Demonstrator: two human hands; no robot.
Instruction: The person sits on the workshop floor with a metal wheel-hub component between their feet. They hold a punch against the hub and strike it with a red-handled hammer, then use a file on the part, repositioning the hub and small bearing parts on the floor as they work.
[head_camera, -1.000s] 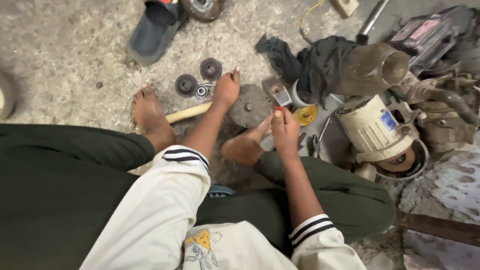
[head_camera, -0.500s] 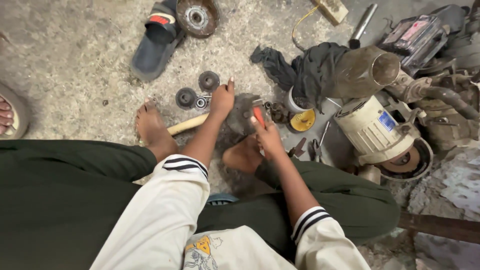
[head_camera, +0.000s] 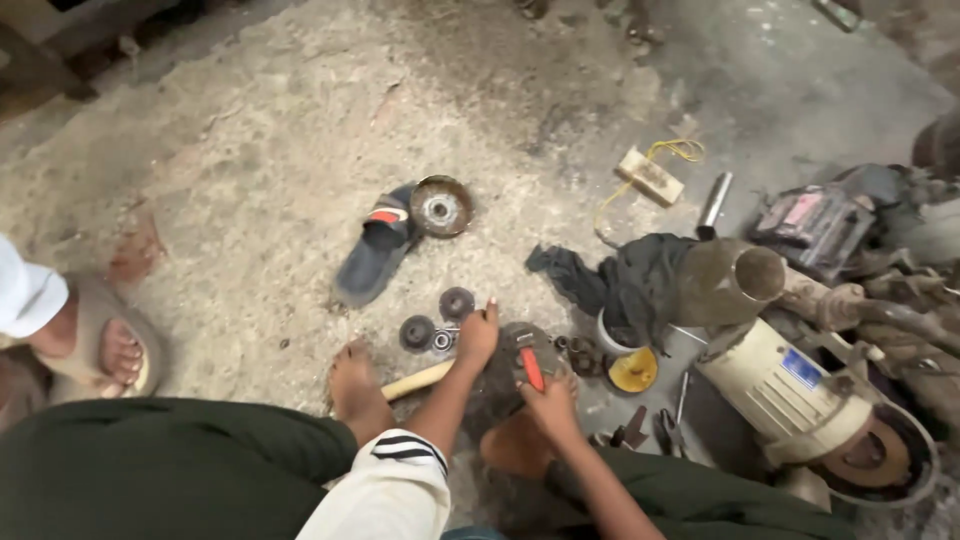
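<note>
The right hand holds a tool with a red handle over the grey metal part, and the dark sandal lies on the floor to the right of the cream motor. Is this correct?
Not quite. In the head view the dark sandal lies on the floor far to the left of the cream motor, not to its right. The right hand does hold the red-handled tool over the grey metal part.

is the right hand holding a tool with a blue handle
No, the right hand grips a tool with a red handle, held against the dark round metal part on the floor.
</note>
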